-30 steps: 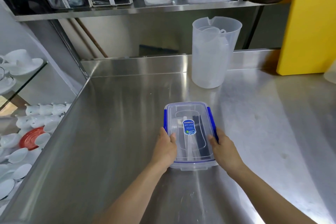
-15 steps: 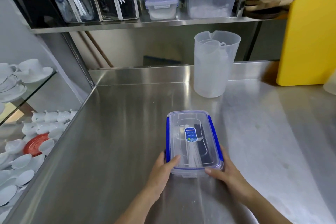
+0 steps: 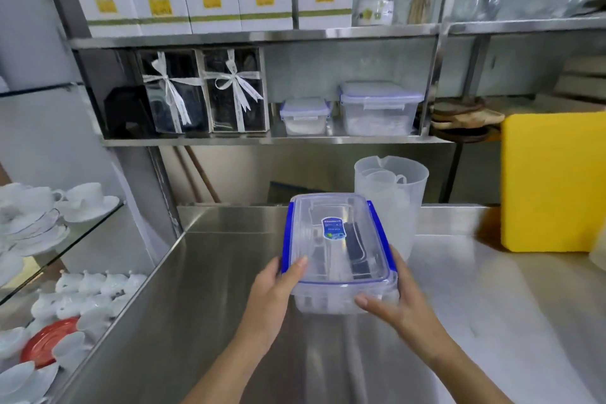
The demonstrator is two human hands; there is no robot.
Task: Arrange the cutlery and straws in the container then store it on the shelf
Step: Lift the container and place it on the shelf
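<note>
Both hands hold the lidded clear container (image 3: 337,249) above the steel surface (image 3: 203,289): the left hand (image 3: 273,289) has its grip clamped on the near left edge, the right hand (image 3: 393,302) on the near right corner. Just behind it stands a translucent jug (image 3: 398,203). On the shelf (image 3: 262,140) beyond sit two lidded tubs (image 3: 377,108) and ribboned boxes (image 3: 203,92). A yellow board (image 3: 551,180) leans at right.
</note>
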